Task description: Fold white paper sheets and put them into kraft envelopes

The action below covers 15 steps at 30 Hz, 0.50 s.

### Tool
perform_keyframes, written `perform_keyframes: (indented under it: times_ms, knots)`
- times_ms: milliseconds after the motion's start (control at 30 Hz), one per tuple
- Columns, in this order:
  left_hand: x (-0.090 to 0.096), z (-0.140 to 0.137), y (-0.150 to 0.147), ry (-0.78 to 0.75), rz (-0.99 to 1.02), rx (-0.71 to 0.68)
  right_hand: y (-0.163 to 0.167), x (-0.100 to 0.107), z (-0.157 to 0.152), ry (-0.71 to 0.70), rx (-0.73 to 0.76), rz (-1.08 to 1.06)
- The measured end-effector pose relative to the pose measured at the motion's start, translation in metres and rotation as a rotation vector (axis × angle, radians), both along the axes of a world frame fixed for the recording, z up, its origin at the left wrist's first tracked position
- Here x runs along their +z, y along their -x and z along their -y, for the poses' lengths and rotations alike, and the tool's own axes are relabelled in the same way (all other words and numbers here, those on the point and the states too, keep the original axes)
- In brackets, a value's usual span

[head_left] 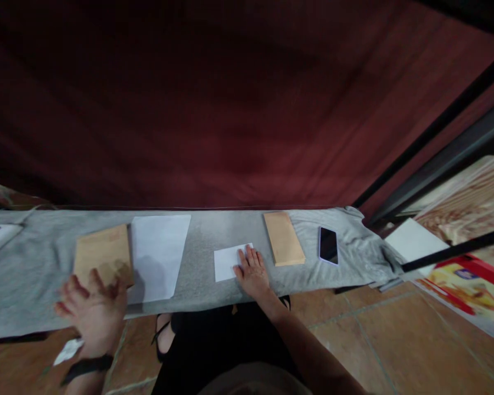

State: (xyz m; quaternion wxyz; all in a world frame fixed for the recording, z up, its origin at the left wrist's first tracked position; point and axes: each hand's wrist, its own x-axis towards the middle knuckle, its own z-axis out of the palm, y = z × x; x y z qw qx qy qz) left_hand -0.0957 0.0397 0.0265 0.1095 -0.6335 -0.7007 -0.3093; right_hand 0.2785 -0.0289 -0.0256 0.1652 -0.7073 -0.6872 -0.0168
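My right hand (253, 272) lies flat with fingers apart on the right end of a small folded white paper (225, 263). Over the near edge of a brown paper stack (102, 247), likely envelopes, my left hand (94, 304) is spread and a little blurred; I cannot tell whether it touches the stack. White paper sheets (158, 252) lie just right of that stack. To the right of my right hand rests a second, narrower brown stack (285, 240), with its length pointing away from me.
A grey cloth (203, 230) covers the long bench. A phone (328, 245) lies on it at right, and a white device (0, 236) with a cord at far left. Dark red fabric (214, 120) hangs behind. A red and yellow box (469, 285) stands beyond the right end.
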Motion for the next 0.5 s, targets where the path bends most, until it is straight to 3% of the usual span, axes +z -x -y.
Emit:
perform_keyframes:
  times_ms: [67,133,233,300,400,500]
  knots:
    - [0.004,-0.001,-0.021,-0.051,0.016,-0.09,0.0,0.001,0.0,0.012,-0.005,0.009]
    - [0.004,0.001,-0.051,-0.018,0.077,-0.269,0.001,0.001,0.0,0.016,-0.008,0.017]
    - [-0.007,0.014,-0.108,0.03,0.053,-0.582,0.001,0.001,0.001,0.016,-0.009,0.021]
    - [-0.02,0.027,-0.147,0.092,-0.019,-0.721,0.0,0.001,0.001,0.018,-0.006,0.018]
    - [-0.039,0.045,-0.191,0.166,-0.144,-0.796,-0.001,0.003,-0.001,0.028,-0.005,0.002]
    - [-0.05,0.052,-0.208,0.196,-0.21,-0.783,0.001,0.006,-0.005,0.042,-0.013,-0.025]
